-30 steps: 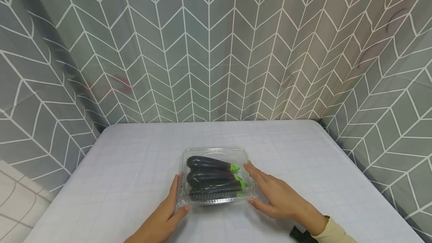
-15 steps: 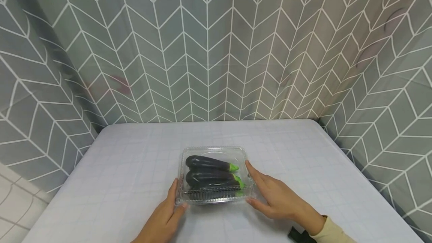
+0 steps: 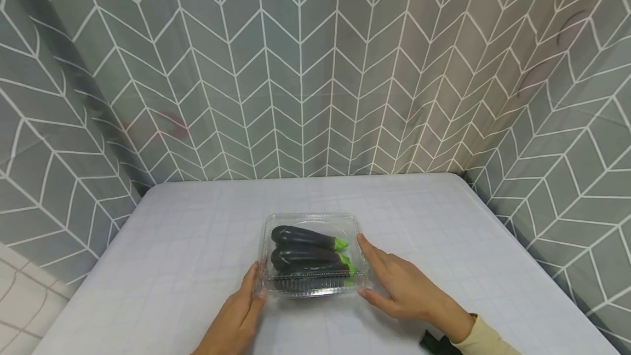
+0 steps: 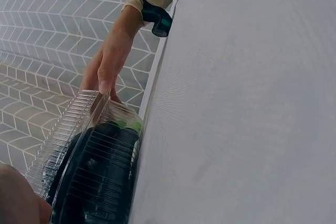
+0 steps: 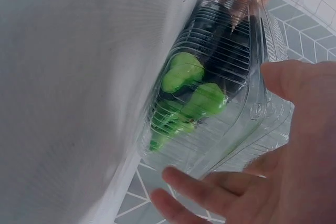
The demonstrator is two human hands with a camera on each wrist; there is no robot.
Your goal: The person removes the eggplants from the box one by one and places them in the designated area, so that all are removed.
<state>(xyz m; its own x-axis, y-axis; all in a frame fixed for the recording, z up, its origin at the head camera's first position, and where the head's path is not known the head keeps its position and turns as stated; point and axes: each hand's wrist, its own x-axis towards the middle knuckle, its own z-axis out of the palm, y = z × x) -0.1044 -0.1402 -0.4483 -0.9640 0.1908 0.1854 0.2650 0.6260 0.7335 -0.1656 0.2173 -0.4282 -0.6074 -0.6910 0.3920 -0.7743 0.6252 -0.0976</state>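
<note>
white table (image 3: 197, 245) bears a clear clamshell box (image 3: 313, 253) of eggplants (image 3: 305, 249) — left hand (image 3: 235, 316) and right hand (image 3: 406, 286), fingers straight, press its short ends.

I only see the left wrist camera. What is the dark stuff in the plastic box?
Observer: Eggplants, purple with green caps, in a clear plastic box.
Operator: How many?
Observer: The head view shows three, lying side by side.
Operator: Which way do the green ends point?
Observer: Toward the right hand, which touches that side of the box.
Operator: And my left hand?
Observer: The left hand rests against the box's near left corner on the white table.
</note>
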